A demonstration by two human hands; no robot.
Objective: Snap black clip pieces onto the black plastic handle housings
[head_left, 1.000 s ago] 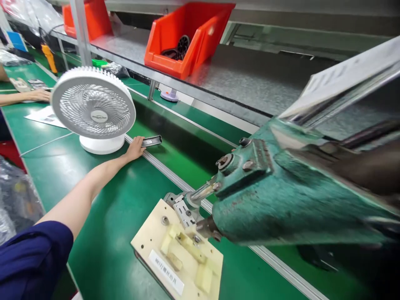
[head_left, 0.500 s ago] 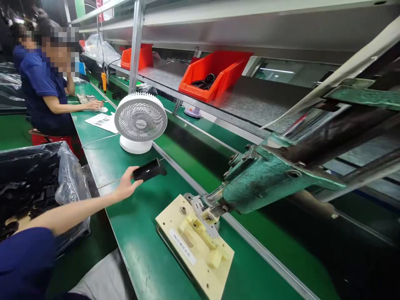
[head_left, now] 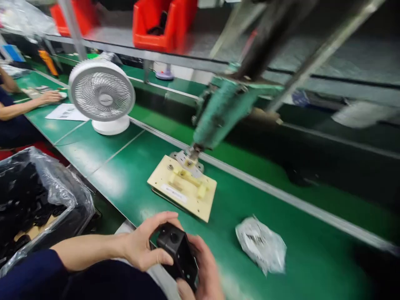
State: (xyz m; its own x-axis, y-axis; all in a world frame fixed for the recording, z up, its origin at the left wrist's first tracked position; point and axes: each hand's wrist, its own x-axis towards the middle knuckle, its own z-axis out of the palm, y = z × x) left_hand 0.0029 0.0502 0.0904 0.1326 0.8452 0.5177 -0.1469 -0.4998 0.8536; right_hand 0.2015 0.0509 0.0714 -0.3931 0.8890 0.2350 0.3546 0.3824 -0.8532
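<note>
A black plastic housing (head_left: pixel 176 250), hollow on one side, is held between both hands near the front edge of the bench. My left hand (head_left: pixel 148 243) grips its left end, thumb on the near face and fingers over the top. From the right, my right hand (head_left: pixel 203 266) wraps round the other end, partly cut off by the lower frame edge. Beyond the hands lies a cream fixture plate (head_left: pixel 187 200) with raised blocks and a label. Over its back edge stands a green, worn press-like tool (head_left: pixel 215 112). To the right is a clear plastic bag (head_left: pixel 261 243) with small contents, blurred.
A white fan (head_left: pixel 101 98) stands at the bench's left. At lower left, a plastic-lined bin (head_left: pixel 75 208) holds black parts. An orange-red tray (head_left: pixel 156 39) sits on the shelf. A co-worker's hand (head_left: pixel 50 97) rests on the bench at far left.
My left hand has brought the black housing from beside the fan to near my body. My right hand has come into view and holds it too. The view has swung right, showing the plastic bag.
</note>
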